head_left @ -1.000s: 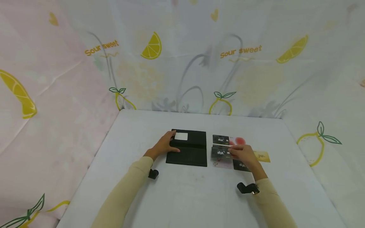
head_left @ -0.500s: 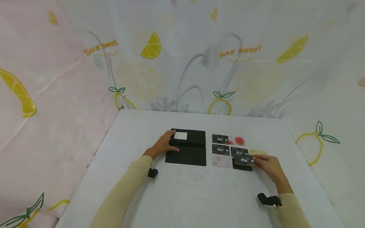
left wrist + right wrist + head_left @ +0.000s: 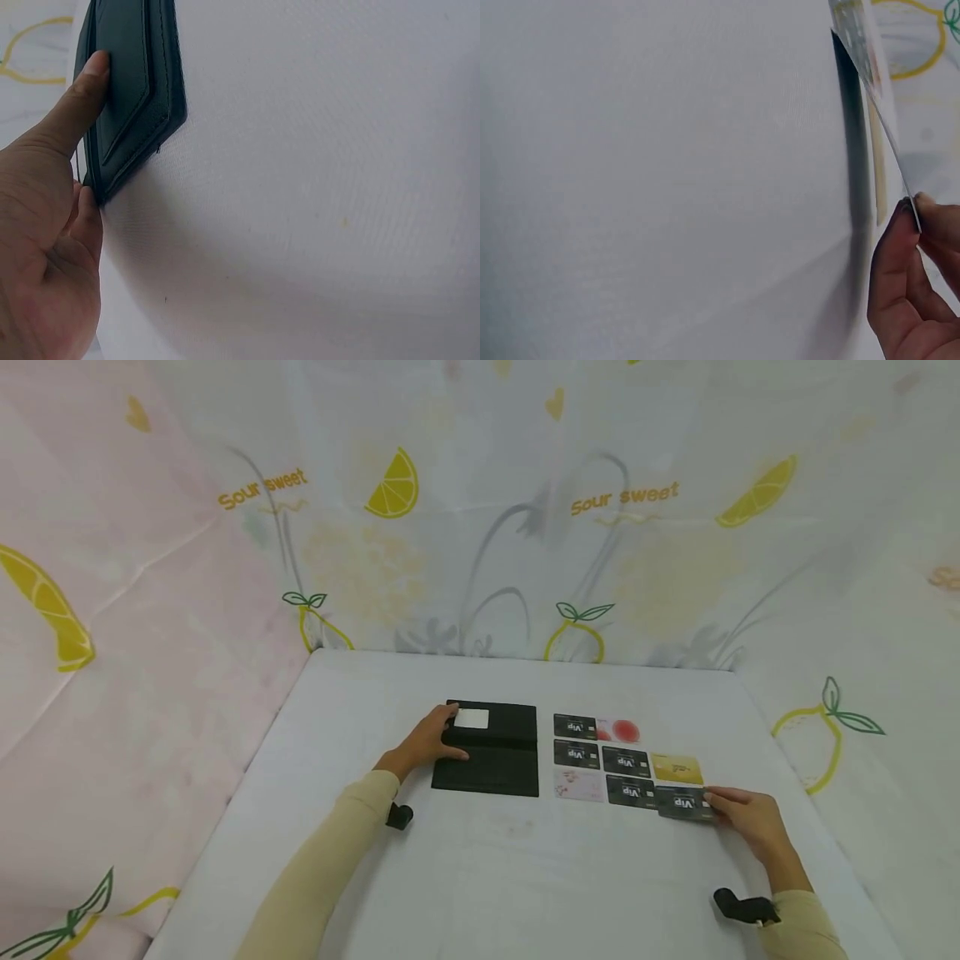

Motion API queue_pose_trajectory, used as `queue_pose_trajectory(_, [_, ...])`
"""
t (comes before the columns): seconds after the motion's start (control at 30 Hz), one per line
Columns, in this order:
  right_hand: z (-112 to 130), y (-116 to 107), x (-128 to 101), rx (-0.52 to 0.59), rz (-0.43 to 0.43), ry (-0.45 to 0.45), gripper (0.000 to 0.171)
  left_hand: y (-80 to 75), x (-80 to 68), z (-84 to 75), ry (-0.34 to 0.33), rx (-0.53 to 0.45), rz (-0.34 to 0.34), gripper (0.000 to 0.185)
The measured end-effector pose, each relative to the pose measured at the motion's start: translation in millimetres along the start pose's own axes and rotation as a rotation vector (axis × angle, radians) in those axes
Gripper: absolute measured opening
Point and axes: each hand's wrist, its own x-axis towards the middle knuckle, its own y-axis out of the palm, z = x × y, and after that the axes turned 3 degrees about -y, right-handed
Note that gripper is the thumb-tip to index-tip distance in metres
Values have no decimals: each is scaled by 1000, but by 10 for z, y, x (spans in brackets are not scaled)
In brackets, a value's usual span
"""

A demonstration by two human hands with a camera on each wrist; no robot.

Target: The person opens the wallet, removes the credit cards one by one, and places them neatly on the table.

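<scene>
A dark wallet point(image 3: 487, 770) with stitched edges lies opened flat, a white rectangle point(image 3: 471, 718) showing on its far half. My left hand point(image 3: 423, 743) holds the wallet at its left side. In the left wrist view the thumb point(image 3: 94, 71) lies on its inner face, with fingers at the edge. My right hand point(image 3: 753, 822) pinches the right end of a black "Vip" card point(image 3: 681, 803) between thumb and fingertips. Seen nearly edge-on in the right wrist view, this card point(image 3: 889, 135) slants, its held end raised off the white surface. It lies just below a gold card point(image 3: 677, 769).
Several cards are laid out in rows right of the wallet, including black "Vip" cards point(image 3: 576, 754), a pink floral card point(image 3: 578, 784) and one with red circles point(image 3: 622, 731). A lemon-printed cloth point(image 3: 480, 527) backs the white table point(image 3: 465, 877).
The right hand has carried the black card rightward and toward the person, from over the left column of cards to below the gold card. The left hand stays on the wallet.
</scene>
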Motion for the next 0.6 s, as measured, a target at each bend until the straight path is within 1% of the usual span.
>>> queue_pose_trajectory(0.13, [-61, -21, 21, 0, -29, 8, 52, 8, 3, 10, -5, -8, 0, 108])
queue_pose_trajectory(0.27, [-105, 14, 71, -35, -78, 3, 49, 17, 4, 21, -2, -7, -1, 107])
queue_pose_trajectory(0.43, [-85, 57, 94, -138, -132, -3, 47, 14, 2, -7, -10, 2, 3, 107])
queue_pose_trajectory(0.6, [-19, 92, 82, -242, -160, 6, 46, 6, -10, -38, -20, 11, 0, 107])
